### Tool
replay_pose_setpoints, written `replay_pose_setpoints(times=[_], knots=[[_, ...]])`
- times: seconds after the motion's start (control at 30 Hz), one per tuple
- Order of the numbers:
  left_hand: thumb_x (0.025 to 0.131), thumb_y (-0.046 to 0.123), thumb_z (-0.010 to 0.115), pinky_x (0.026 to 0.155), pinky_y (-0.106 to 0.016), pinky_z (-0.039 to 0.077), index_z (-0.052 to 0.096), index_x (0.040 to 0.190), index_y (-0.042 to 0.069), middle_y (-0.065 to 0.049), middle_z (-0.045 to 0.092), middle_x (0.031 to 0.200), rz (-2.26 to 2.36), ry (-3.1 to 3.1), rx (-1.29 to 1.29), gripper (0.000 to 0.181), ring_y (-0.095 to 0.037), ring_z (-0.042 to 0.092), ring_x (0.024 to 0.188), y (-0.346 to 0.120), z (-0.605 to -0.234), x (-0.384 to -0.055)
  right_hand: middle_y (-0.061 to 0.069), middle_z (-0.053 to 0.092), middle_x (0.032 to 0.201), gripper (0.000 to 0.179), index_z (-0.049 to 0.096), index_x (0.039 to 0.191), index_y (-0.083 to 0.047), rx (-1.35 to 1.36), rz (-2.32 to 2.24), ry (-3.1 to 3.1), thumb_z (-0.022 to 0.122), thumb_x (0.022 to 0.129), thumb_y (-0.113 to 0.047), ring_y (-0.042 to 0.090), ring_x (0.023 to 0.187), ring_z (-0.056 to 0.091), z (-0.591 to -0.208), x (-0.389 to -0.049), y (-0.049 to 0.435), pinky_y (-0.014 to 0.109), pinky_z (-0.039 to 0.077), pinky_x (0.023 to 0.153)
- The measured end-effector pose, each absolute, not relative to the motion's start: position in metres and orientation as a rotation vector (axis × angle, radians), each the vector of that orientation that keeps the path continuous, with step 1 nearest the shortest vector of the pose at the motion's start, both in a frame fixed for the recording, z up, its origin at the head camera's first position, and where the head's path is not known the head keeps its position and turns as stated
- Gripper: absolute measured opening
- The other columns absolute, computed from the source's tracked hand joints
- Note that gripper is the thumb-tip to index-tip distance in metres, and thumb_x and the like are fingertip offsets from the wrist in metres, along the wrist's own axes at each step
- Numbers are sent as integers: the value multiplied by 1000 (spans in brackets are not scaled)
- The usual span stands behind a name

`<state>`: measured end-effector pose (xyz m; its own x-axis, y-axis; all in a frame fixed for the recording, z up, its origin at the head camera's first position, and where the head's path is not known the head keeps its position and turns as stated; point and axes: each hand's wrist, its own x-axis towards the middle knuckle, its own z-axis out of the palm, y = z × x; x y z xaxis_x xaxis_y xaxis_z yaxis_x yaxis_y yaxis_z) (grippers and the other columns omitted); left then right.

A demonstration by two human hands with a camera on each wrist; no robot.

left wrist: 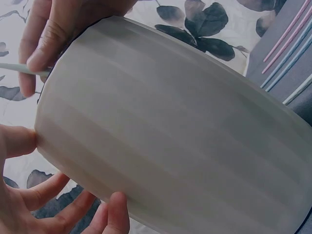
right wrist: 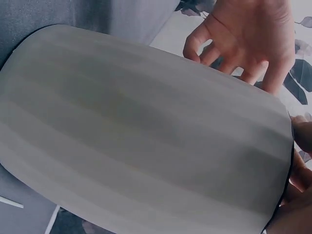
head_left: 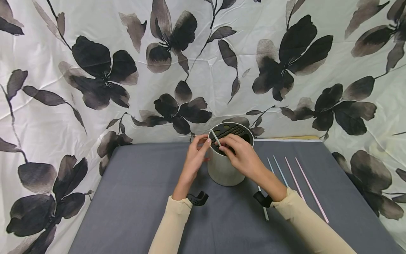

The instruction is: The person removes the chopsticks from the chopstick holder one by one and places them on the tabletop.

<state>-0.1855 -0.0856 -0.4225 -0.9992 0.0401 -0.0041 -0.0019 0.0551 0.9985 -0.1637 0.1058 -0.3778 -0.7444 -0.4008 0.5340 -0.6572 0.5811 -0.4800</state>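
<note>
A pale grey round utensil holder (head_left: 226,173) with a black slotted insert (head_left: 236,129) stands near the back of the table. Over its top my right hand (head_left: 242,155) pinches a white chopstick (head_left: 214,135), which slants up to the left across the rim. My left hand (head_left: 194,158) rests its spread fingers against the holder's left side, near the rim. In the left wrist view the holder's ribbed wall fills most of the picture, the left fingertips (left wrist: 118,200) lying along its edge. The chopstick's lower end is hidden by the right fingers.
Right of the holder lie two pink chopsticks (head_left: 312,190), two blue chopsticks (head_left: 280,171) and one white chopstick (head_left: 265,213), partly under the right arm. A grey cloth (head_left: 133,197) covers the table. Behind it hangs a white floral sheet (head_left: 203,81).
</note>
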Motion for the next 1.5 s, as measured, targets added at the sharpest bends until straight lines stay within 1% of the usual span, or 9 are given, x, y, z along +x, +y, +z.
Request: replay_pose_setpoints(times=[0.2, 0.5, 0.67, 0.83, 1.0, 1.1, 1.33, 1.4, 1.5], knots=[[104, 40, 63, 73, -39, 63, 60, 142, 20, -10, 63, 138, 2138, 2262, 50, 43, -28, 64, 118, -85, -421, -186, 1, 68, 106, 15, 74, 115, -8, 833, 1003, -2377, 68, 101, -9, 9, 79, 55, -369, -159, 109, 28, 49, 69], [105, 39, 63, 73, -41, 63, 60, 143, 19, -11, 62, 139, 2134, 2271, 55, 43, -27, 64, 119, -85, -418, -185, 6, 69, 103, 20, 73, 118, -6, 790, 1113, -2189, 67, 99, -1, 13, 83, 64, -346, -154, 119, 16, 48, 69], [105, 38, 62, 74, -40, 63, 59, 143, 18, -12, 61, 139, 2132, 2271, 66, 43, -27, 63, 119, -86, -417, -184, 12, 71, 109, 25, 73, 122, -4, 737, 1218, -2106, 66, 98, 2, 15, 85, 67, -333, -150, 124, 13, 49, 70], [105, 39, 62, 73, -38, 63, 59, 143, 19, -11, 61, 138, 2126, 2279, 70, 43, -27, 63, 119, -87, -416, -183, 13, 67, 102, 29, 72, 123, 0, 700, 1360, -1985, 65, 97, 9, 11, 84, 70, -322, -148, 132, 16, 56, 75], [105, 39, 62, 74, -42, 64, 60, 143, 18, -12, 62, 137, 2120, 2289, 66, 43, -26, 64, 117, -88, -417, -181, 6, 65, 99, 27, 71, 124, 5, 644, 1477, -1845, 63, 98, 7, 10, 84, 72, -312, -144, 141, 17, 58, 77], [105, 38, 62, 76, -44, 64, 60, 143, 18, -12, 62, 137, 2121, 2288, 57, 43, -25, 64, 116, -89, -417, -180, 2, 68, 101, 25, 69, 123, 10, 598, 1552, -1734, 62, 100, 5, 9, 85, 74, -307, -142, 147, 19, 60, 79], [105, 40, 63, 77, -46, 64, 60, 143, 18, -12, 62, 138, 2113, 2289, 60, 44, -26, 64, 116, -88, -419, -179, 3, 74, 90, 25, 69, 122, 14, 492, 1637, -1552, 61, 99, 11, 12, 76, 75, -300, -140, 170, 22, 62, 75], [105, 40, 63, 76, -44, 64, 59, 143, 18, -13, 61, 138, 2108, 2285, 63, 44, -27, 64, 117, -88, -419, -178, 2, 74, 91, 25, 69, 123, 13, 456, 1633, -1574, 62, 99, 10, 10, 75, 75, -304, -139, 177, 20, 62, 74], [106, 40, 62, 74, -40, 63, 59, 143, 18, -13, 62, 138, 2107, 2278, 62, 44, -27, 64, 118, -88, -420, -177, 2, 77, 102, 25, 70, 123, 12, 410, 1654, -1624, 64, 99, 8, 8, 73, 74, -313, -136, 186, 18, 61, 72]])
